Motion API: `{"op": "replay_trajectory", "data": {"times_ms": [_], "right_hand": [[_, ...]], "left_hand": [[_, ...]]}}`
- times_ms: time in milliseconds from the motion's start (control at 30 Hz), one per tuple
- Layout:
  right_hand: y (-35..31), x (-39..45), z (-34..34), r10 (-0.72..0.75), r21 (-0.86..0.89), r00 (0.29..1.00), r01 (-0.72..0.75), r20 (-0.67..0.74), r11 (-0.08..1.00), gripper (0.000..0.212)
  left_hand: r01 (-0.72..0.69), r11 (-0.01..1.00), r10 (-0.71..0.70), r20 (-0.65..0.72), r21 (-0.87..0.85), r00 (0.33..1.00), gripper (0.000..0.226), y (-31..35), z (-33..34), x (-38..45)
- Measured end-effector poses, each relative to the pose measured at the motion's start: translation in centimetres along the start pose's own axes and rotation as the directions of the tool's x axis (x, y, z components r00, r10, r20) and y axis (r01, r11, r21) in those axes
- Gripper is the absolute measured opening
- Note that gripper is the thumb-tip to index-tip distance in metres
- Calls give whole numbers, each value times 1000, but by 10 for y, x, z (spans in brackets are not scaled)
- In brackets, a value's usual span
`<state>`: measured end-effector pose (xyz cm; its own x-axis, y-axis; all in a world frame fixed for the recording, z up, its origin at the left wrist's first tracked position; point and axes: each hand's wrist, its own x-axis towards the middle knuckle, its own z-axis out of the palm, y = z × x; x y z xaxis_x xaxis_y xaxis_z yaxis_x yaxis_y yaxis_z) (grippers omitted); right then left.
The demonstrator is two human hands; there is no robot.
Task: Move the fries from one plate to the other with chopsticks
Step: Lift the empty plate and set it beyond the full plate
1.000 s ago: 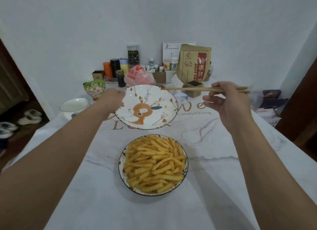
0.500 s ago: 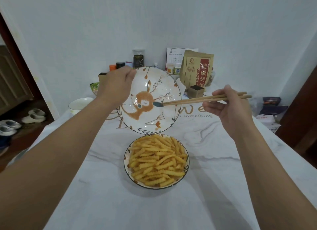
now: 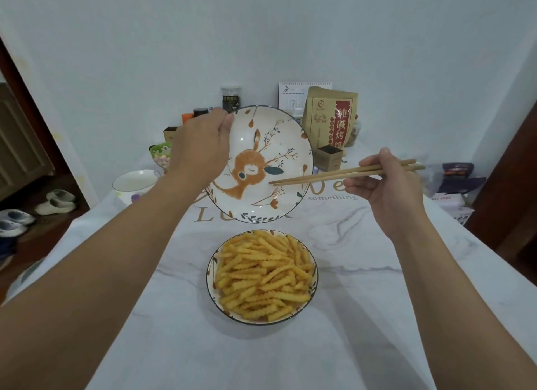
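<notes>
The left hand (image 3: 200,151) grips the upper-left rim of the empty deer plate (image 3: 270,145), held tilted above the counter (image 3: 377,317), face toward the camera. The right hand (image 3: 386,186) pinches the chopsticks (image 3: 328,175), tips closed, carrying nothing and crossing in front of that plate. The fries (image 3: 263,275) all sit in the full plate (image 3: 209,276) below both hands (no transfer begun); next, by my judgement, the empty plate must be levelled or set down and the tips lowered onto one fry.
</notes>
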<state>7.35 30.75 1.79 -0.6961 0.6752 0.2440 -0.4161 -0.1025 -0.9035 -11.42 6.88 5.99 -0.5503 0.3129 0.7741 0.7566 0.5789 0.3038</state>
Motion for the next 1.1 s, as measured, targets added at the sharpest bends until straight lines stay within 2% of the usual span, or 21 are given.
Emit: {"op": "replay_trajectory", "data": {"times_ms": [67,133,200,267,300,333,400,700,867,967,1033,1100], "right_hand": [[2,2,-1,10,12,1000,-10,-8,1000,43],[5,5,-3,20,26,1000,-19,-17,999,42],[8,6,-4,40,39,999,-39,-30,999,41],[14,8,-5,65,58,997,-62,-47,996,40],[17,10,-7,74,67,996,-71,-55,995,40],[21,12,-8,83,73,994,-78,-65,994,40],[28,16,-10,100,81,991,-93,-92,992,39],[56,32,-25,151,34,975,-148,-165,988,37],[65,36,-34,148,11,971,-148,-188,989,34],[69,36,-35,152,-8,968,-157,-200,988,31],[72,35,-34,157,-23,967,-165,-202,986,29],[76,34,-32,154,-56,968,-168,-197,984,27]], "left_hand": [[155,985,-154,25,-80,988,32,-4,5,1],[378,921,-369,99,-94,924,31,-20,19,4],[627,770,-593,230,-120,772,30,-39,35,3],[836,506,-744,381,-214,548,31,-55,54,-5],[896,370,-779,444,-245,443,29,-60,63,-11],[928,276,-789,494,-249,366,25,-64,71,-18],[954,202,-776,557,-223,295,22,-65,85,-31],[960,220,-637,720,-174,277,26,-47,147,-48],[955,271,-589,763,-124,266,22,-41,161,-47],[958,253,-577,774,-134,260,18,-44,161,-48],[959,239,-566,780,-155,267,21,-45,157,-51],[946,280,-578,758,-166,304,20,-46,147,-56]]}}
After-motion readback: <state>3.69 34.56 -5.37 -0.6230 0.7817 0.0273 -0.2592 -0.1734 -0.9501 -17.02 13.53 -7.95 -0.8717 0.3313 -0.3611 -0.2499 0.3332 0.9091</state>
